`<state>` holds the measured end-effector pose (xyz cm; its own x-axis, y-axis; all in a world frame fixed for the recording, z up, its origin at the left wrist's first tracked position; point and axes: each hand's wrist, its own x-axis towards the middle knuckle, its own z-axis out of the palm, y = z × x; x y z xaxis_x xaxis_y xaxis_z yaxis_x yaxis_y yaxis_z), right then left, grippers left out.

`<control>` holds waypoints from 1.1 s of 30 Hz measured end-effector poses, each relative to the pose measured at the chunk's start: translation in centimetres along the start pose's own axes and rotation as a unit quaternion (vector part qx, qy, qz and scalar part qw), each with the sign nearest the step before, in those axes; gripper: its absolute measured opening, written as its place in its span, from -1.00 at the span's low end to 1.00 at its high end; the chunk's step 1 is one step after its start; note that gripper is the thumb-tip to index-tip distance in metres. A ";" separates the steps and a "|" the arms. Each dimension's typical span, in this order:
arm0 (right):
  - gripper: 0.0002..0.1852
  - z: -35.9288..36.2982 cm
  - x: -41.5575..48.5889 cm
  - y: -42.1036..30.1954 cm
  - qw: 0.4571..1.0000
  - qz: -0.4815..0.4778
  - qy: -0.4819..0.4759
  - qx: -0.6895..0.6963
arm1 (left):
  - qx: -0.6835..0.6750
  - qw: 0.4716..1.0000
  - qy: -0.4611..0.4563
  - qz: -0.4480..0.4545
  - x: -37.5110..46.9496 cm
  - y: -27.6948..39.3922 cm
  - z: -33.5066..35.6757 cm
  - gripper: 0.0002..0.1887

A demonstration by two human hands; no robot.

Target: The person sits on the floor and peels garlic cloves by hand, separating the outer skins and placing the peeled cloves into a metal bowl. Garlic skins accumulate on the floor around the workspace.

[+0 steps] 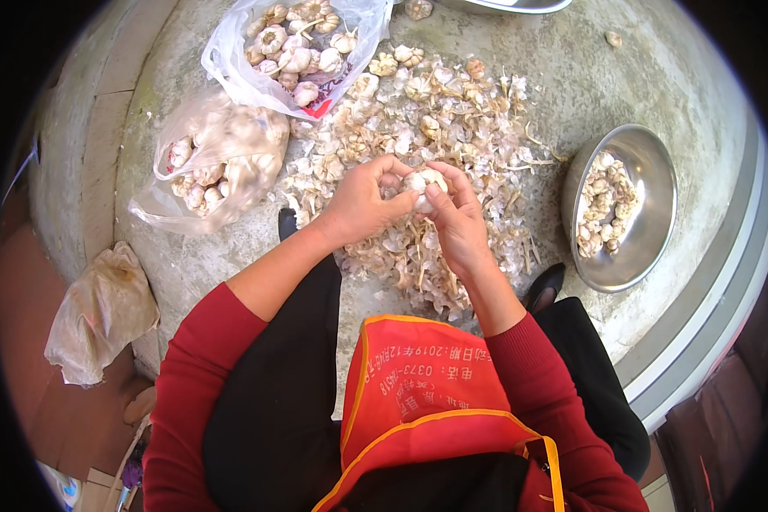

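Note:
Between my two hands, in the middle of the view, is a whitish garlic bulb point(424, 187). My left hand point(372, 197) grips it from the left, thumb and fingers on its side. From the right, my right hand point(459, 214) holds the same bulb with thumb and forefinger. Beneath both hands a broad heap of dry garlic skins point(435, 256) lies on the concrete, with some bulbs among it. A steel bowl point(656, 211) to the right holds many garlic pieces point(605, 205), partly in glare.
At the upper left an open white plastic bag point(221, 54) holds garlic bulbs; a thinner bag of bulbs point(224, 147) lies below it. A dirty crumpled bag point(105, 313) is at the far left. Another metal vessel point(518, 6) shows at the top edge. My shoe point(546, 285) is near the bowl.

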<state>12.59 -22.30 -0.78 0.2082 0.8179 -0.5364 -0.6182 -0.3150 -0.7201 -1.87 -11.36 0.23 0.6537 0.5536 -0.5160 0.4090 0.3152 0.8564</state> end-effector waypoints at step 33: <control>-0.55 -3.0 -0.5 -1.3 0.990 0.080 -0.095 -0.061 | 0.051 0.996 -0.028 0.070 -0.5 0.8 -0.5 -0.85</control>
<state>15.59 -23.73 -0.89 -0.0382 0.8251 -0.5636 -0.5338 -0.4937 -0.6865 -2.14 -11.01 1.19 0.7420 0.5418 -0.3947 0.3722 0.1567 0.9148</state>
